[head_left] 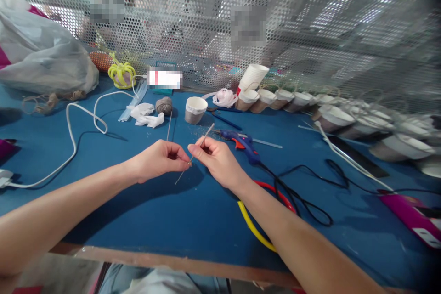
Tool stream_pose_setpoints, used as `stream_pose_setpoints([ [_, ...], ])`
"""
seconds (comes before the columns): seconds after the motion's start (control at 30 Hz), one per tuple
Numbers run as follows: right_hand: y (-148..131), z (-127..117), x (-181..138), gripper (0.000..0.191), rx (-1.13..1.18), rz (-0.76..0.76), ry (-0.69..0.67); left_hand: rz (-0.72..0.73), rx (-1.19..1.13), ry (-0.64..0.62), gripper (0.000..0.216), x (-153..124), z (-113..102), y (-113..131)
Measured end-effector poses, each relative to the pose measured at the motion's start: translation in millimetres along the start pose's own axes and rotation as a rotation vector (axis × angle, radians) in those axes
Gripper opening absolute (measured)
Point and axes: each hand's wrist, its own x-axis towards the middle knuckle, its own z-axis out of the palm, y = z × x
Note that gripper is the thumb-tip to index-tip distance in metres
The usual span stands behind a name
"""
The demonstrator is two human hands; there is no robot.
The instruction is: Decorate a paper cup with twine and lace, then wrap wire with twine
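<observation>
Between both hands runs a thin greyish cord [208, 132], slanting up to the right with its lower tail hanging past my fingertips. My left hand [161, 161] pinches it low down, thumb against forefinger. Higher up, my right hand [217, 158] is closed around the same cord. Another thin strand [169, 126] rises behind my left hand; whether the hand holds it I cannot tell. Just beyond the hands stands a grey-wrapped paper cup [195, 112] with a white, lace-like rim. A ball of grey twine [164, 106] sits to its left.
A blue glue gun [241, 142] with a black cable lies right of my hands, near pliers [225, 119]. Wrapped cups [334, 119] line the right back. White ribbon [225, 98], paper scraps [146, 115], a white cable [72, 142] and a plastic bag [44, 50] surround the space.
</observation>
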Motion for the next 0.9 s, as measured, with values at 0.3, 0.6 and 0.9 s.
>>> stream_pose_setpoints([
  [0.3, 4.5, -2.6, 1.4, 0.026, 0.265, 0.037, -0.206, -0.051, -0.074, -0.061, 0.013, -1.5, -0.7, 1.4],
  [0.6, 5.7, -3.7, 1.5, 0.034, 0.175, 0.067, -0.141, 0.036, 0.054, -0.087, 0.016, 0.3, -7.8, -0.7],
  [0.9, 1.0, -3.6, 0.1, 0.034, 0.027, 0.053, -0.112, 0.131, 0.202, -0.039, 0.015, 0.0, -7.0, 1.1],
])
